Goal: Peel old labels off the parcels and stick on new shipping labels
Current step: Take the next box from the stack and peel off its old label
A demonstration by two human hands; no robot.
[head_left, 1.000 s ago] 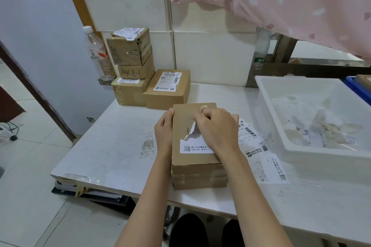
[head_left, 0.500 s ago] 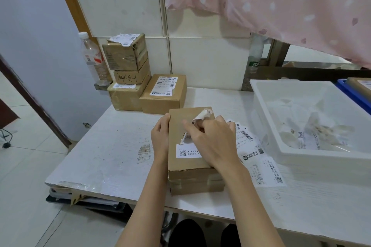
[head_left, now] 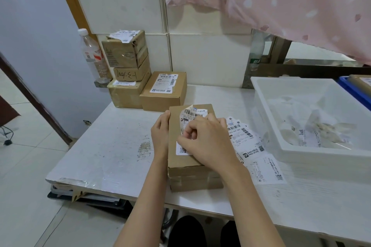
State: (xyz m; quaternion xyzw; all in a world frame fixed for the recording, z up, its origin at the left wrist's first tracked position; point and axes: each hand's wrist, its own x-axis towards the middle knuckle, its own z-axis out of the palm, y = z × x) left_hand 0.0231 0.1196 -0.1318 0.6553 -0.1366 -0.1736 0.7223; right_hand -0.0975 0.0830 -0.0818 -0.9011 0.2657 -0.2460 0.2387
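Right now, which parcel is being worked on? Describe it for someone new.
On the white table, find the brown cardboard box nearest the front edge, apart from the boxes by the wall. The left hand steadies it. Only its white label is half peeled.

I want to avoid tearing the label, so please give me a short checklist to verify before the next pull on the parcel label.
1. Parcel held steady: ok. The left hand rests against the left side of the parcel.
2. Grip on the label: ok. The right hand pinches the label.
3. Label in one piece: cannot tell. The hand covers its middle.
4. Label fully off: not ok. Its lower corner is flat on the cardboard.
5. Place for waste: ok. The white bin stands open on the right and holds peeled paper.
6. New labels at hand: ok. Loose labels lie beside the parcel.
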